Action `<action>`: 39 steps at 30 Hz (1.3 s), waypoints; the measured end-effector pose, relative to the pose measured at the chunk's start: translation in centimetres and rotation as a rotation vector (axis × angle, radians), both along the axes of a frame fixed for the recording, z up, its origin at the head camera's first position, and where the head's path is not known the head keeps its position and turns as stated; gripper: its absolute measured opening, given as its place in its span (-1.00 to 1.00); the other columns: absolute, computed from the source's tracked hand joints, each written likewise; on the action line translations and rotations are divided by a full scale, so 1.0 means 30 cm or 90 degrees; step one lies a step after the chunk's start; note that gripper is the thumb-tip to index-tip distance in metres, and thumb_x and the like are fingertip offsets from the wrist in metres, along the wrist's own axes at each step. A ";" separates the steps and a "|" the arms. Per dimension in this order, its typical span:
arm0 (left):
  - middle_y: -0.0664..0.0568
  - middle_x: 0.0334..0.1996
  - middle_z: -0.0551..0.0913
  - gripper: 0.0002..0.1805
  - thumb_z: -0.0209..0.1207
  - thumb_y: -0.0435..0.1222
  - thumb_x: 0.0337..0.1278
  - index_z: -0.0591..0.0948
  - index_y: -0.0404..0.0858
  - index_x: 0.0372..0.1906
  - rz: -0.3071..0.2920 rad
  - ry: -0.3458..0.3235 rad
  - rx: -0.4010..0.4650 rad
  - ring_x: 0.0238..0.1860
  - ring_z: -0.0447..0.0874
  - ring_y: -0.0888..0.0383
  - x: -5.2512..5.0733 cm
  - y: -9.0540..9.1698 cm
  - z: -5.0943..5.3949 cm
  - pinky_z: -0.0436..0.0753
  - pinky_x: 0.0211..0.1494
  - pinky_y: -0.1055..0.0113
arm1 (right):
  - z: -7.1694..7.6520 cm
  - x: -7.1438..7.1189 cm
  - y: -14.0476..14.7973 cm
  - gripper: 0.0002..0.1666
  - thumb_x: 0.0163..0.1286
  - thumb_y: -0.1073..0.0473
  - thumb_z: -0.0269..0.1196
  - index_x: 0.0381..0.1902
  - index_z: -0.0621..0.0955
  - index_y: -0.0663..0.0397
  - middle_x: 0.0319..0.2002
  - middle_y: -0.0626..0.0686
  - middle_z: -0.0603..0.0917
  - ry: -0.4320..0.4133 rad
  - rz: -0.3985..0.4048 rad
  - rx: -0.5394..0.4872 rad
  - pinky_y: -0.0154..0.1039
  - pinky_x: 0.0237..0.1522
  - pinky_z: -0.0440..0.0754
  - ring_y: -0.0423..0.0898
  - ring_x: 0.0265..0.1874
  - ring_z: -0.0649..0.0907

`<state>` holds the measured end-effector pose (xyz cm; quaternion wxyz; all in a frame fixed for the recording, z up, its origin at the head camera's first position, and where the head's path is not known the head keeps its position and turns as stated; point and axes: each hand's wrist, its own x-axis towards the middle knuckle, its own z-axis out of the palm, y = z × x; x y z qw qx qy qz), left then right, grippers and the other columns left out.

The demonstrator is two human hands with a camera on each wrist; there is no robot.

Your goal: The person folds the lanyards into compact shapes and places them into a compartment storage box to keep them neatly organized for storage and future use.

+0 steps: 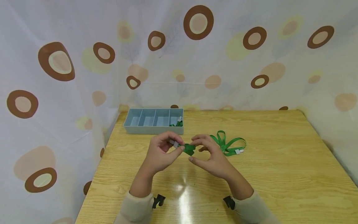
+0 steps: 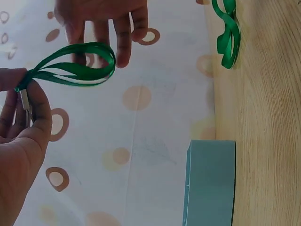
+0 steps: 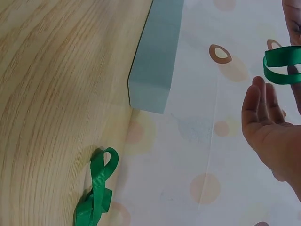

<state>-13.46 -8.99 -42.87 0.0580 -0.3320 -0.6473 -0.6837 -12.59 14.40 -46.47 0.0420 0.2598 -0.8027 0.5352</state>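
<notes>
My left hand (image 1: 163, 154) pinches a folded green ribbon lanyard (image 1: 189, 149) between thumb and fingers, above the table. In the left wrist view the lanyard (image 2: 101, 70) fans out in several loops from the pinch, and its metal clip (image 2: 25, 100) hangs by the left fingers. Close to the looped end is my right hand (image 1: 212, 157), its fingers spread and loosely bent around air. The right wrist view shows that hand (image 3: 275, 134) just beside the ribbon, gripping nothing; whether a fingertip touches it is hard to tell.
A second green lanyard (image 1: 222, 146) lies looped on the wooden table (image 1: 265, 180), right of my hands. Behind the left hand stands a grey-blue tray (image 1: 153, 130) with several compartments; the rightmost holds a green lanyard (image 1: 179, 123). A patterned curtain (image 1: 173, 62) borders the table.
</notes>
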 end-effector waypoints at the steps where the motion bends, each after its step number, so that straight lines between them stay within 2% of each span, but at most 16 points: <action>1: -0.38 -0.21 0.65 -0.84 0.29 -0.68 0.21 0.65 -0.46 -0.18 -0.003 0.004 0.001 -0.24 0.66 0.21 -0.001 -0.002 0.001 0.75 -0.14 0.43 | 0.000 -0.001 0.001 -0.57 0.34 0.26 0.51 0.11 0.66 -0.15 0.31 0.07 0.56 0.007 0.003 -0.003 -0.03 0.08 0.67 -0.03 0.22 0.57; 7: -0.40 -0.22 0.65 -0.85 0.28 -0.69 0.21 0.67 -0.51 -0.17 -0.010 0.024 0.025 -0.25 0.63 0.24 -0.007 -0.010 0.005 0.70 -0.21 0.45 | -0.003 -0.003 0.013 -0.66 0.32 0.33 0.50 -0.04 0.68 -0.12 0.26 0.10 0.58 0.010 0.040 -0.034 -0.08 0.05 0.73 -0.13 0.15 0.57; 13: -0.36 -0.20 0.67 -0.90 0.28 -0.65 0.25 0.70 -0.52 -0.18 -0.025 0.025 0.042 -0.23 0.65 0.20 -0.012 -0.016 0.009 0.71 -0.22 0.44 | -0.005 -0.002 0.017 -0.69 0.38 0.27 0.48 0.03 0.75 -0.16 0.25 0.02 0.61 -0.030 0.085 -0.024 -0.15 0.05 0.74 -0.13 0.17 0.59; 18: -0.29 -0.18 0.70 -0.92 0.31 -0.62 0.26 0.73 -0.50 -0.18 -0.015 0.021 0.047 -0.21 0.70 0.15 -0.009 -0.019 0.009 0.77 -0.18 0.42 | -0.027 -0.004 0.020 -0.72 0.44 0.25 0.44 0.04 0.75 -0.19 0.22 0.00 0.66 -0.042 0.119 -0.011 -0.07 0.04 0.72 -0.13 0.16 0.61; 21: -0.26 -0.18 0.72 -0.91 0.31 -0.62 0.26 0.74 -0.50 -0.18 -0.004 0.018 0.049 -0.21 0.72 0.16 -0.010 -0.019 0.011 0.79 -0.18 0.41 | -0.037 -0.009 0.022 -0.67 0.43 0.32 0.42 0.08 0.74 -0.14 0.22 0.02 0.66 -0.048 0.161 -0.039 -0.04 0.04 0.72 -0.14 0.17 0.60; 25: -0.21 -0.17 0.73 -0.88 0.30 -0.66 0.23 0.74 -0.53 -0.17 0.001 0.016 0.060 -0.19 0.75 0.19 -0.011 -0.018 0.014 0.81 -0.16 0.39 | -0.040 -0.014 0.022 -0.61 0.43 0.43 0.37 0.15 0.71 0.04 0.26 0.07 0.61 -0.064 0.240 -0.100 -0.05 0.06 0.75 -0.14 0.23 0.59; 30: -0.18 -0.16 0.74 -0.87 0.31 -0.66 0.23 0.74 -0.51 -0.17 0.001 0.028 0.072 -0.18 0.76 0.18 -0.012 -0.017 0.015 0.81 -0.16 0.39 | -0.039 -0.016 0.021 -0.69 0.48 0.46 0.30 0.13 0.68 0.21 0.25 0.12 0.60 -0.100 0.314 -0.130 -0.08 0.10 0.77 -0.14 0.23 0.60; 32: -0.19 -0.15 0.74 -0.87 0.31 -0.65 0.23 0.74 -0.51 -0.16 -0.002 0.032 0.073 -0.19 0.76 0.16 -0.013 -0.017 0.015 0.82 -0.15 0.39 | -0.041 -0.015 0.025 -0.73 0.50 0.45 0.27 0.11 0.69 0.22 0.22 0.15 0.61 -0.113 0.331 -0.127 -0.08 0.12 0.77 -0.13 0.19 0.62; 35: -0.21 -0.14 0.73 -0.87 0.32 -0.65 0.23 0.74 -0.51 -0.15 -0.014 0.030 0.070 -0.18 0.76 0.12 -0.014 -0.021 0.015 0.83 -0.13 0.36 | -0.044 -0.014 0.031 -0.75 0.52 0.44 0.25 0.08 0.68 0.19 0.13 0.19 0.65 -0.114 0.336 -0.113 -0.06 0.12 0.77 -0.09 0.10 0.66; 39: -0.21 -0.12 0.74 -0.89 0.34 -0.59 0.27 0.74 -0.52 -0.14 -0.025 0.016 0.050 -0.16 0.76 0.07 -0.016 -0.032 0.016 0.84 -0.11 0.33 | -0.044 -0.009 0.046 -0.79 0.55 0.38 0.26 0.07 0.68 0.12 0.03 0.07 0.72 -0.119 0.268 -0.084 -0.11 0.12 0.77 -0.07 0.01 0.74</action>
